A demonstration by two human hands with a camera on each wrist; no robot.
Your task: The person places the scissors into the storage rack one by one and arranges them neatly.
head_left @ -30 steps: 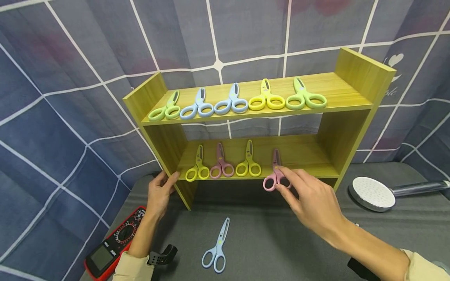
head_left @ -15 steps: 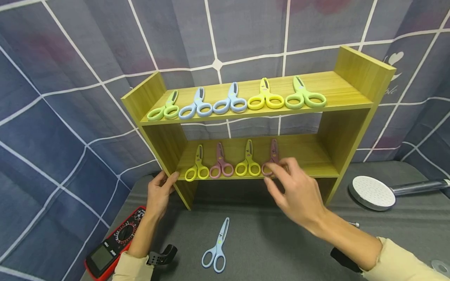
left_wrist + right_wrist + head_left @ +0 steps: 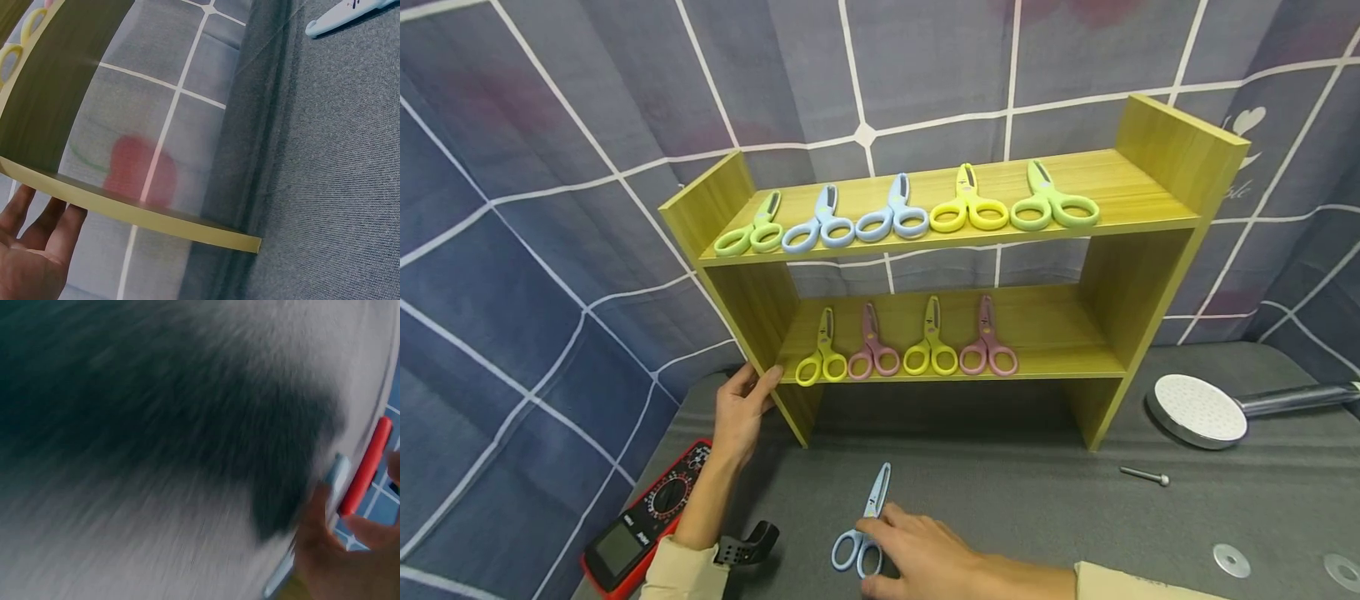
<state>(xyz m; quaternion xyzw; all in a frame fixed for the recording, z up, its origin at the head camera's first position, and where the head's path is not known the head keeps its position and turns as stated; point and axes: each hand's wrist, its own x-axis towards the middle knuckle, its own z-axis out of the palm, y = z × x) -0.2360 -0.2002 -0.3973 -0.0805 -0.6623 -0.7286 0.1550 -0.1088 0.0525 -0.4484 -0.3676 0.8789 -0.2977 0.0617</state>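
Observation:
A pale blue pair of scissors [image 3: 874, 500] lies on the grey table in front of a yellow-green wooden shelf [image 3: 1138, 242]. My right hand [image 3: 917, 554] comes in from the bottom edge; its fingertips touch the scissors' handles and pivot. The right wrist view is blurred and shows my fingers [image 3: 337, 562] beside the blue scissors [image 3: 337, 481]. My left hand [image 3: 741, 412] rests with straight fingers against the shelf's left side panel [image 3: 156, 219]. The lower board carries four small scissors, the rightmost pink [image 3: 988, 350]. Several more lie in a row on the top board.
A red multimeter [image 3: 640, 521] and a black clip [image 3: 747, 546] lie at the table's near left corner. A chrome shower head [image 3: 1198, 410] lies at the right, with a small bolt [image 3: 1142, 475] and washers [image 3: 1231, 560] nearer me. A checked curtain hangs behind.
My right hand left the pink scissors on the lower board, drew back and down, and now touches the blue scissors on the table. The left hand has stayed put.

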